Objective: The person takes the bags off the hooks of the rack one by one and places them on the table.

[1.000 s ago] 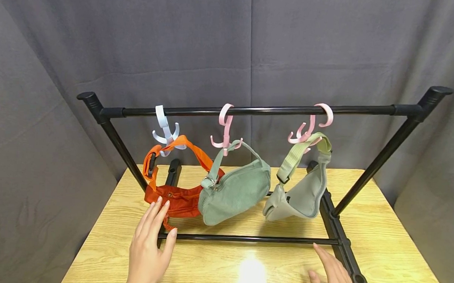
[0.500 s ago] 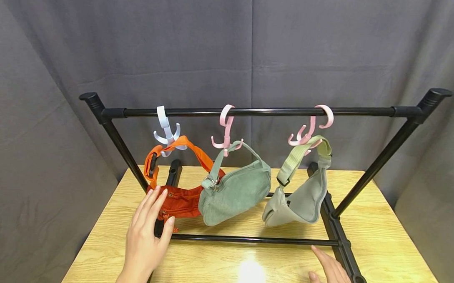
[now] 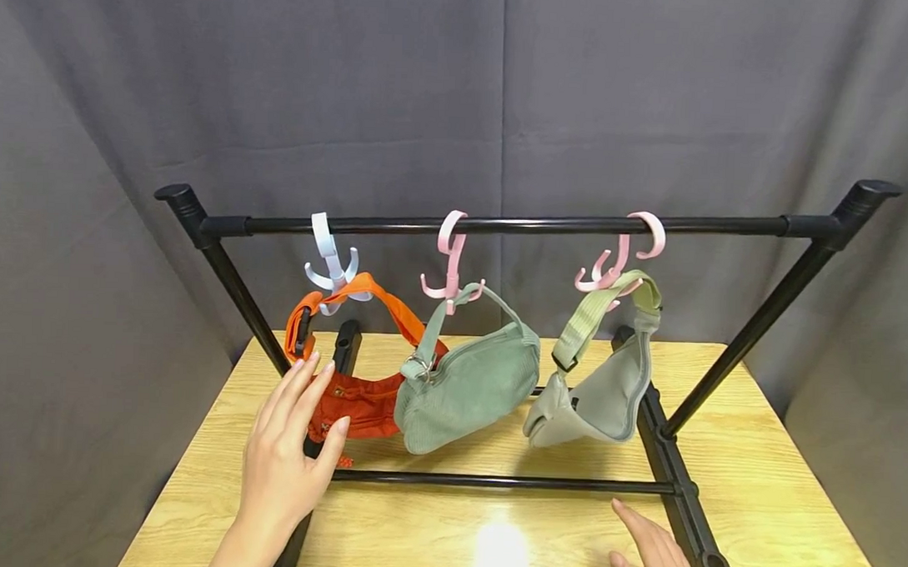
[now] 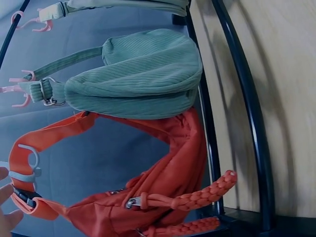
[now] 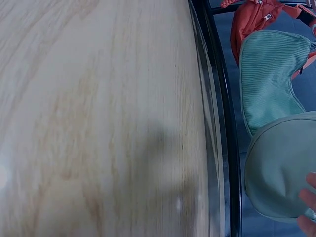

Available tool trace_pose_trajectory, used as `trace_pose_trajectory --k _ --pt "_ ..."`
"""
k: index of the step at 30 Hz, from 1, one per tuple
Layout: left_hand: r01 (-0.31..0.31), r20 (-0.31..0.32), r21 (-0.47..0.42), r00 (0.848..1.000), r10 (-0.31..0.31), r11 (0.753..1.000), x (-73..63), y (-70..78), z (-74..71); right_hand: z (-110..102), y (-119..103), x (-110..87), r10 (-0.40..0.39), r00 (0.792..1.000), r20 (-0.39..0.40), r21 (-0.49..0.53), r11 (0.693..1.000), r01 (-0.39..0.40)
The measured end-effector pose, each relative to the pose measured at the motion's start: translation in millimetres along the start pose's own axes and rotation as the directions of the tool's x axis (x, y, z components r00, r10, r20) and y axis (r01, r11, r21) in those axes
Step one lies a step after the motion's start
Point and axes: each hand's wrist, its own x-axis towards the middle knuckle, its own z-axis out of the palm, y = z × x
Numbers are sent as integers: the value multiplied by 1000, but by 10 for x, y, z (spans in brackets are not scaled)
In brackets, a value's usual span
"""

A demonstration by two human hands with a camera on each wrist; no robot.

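My left hand (image 3: 286, 449), fingers nearly straight, is in front of a red-orange waist bag (image 3: 363, 405) and overlaps its left part in the head view. That bag hangs by its orange strap (image 4: 47, 143) from a pale blue hook hanger (image 3: 334, 267). In the left wrist view two braided red zipper pulls (image 4: 207, 192) dangle from it. Beside it a green corduroy bag (image 3: 469, 384) hangs on a pink hanger (image 3: 453, 263). A grey-green bag (image 3: 608, 393) with a light green strap hangs on another pink hanger (image 3: 612, 264). My right hand (image 3: 658, 549), relaxed, holds nothing at the lower right.
A black rack stands on the wooden table (image 3: 415, 532); its top rail (image 3: 531, 225) carries the hangers. A lower bar (image 3: 492, 481) crosses in front of the bags, and slanted posts (image 3: 753, 327) close off the sides. Grey curtain (image 3: 431, 91) surrounds the back and sides.
My left hand has risen along the front of the red-orange bag, toward its strap buckle, and shifted slightly left. My right hand has drifted a little left and down. The bags still hang.
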Motion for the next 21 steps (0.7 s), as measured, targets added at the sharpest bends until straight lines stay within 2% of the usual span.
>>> trace_pose_trajectory --k 3,9,15,21 --pt "-10 2 6 1000 10 1000 34 8 -17 13 -5 -24 11 1000 7 14 1000 -11" --pt "-14 11 9 1000 14 1000 107 17 -25 39 16 -42 -23 1000 -12 13 1000 23" --pt "-41 -38 5 998 41 999 200 14 -24 58 21 -17 -70 996 -49 35 997 72" --pt "-55 -53 8 997 56 998 302 24 -43 48 23 -14 -81 996 -37 24 996 82"
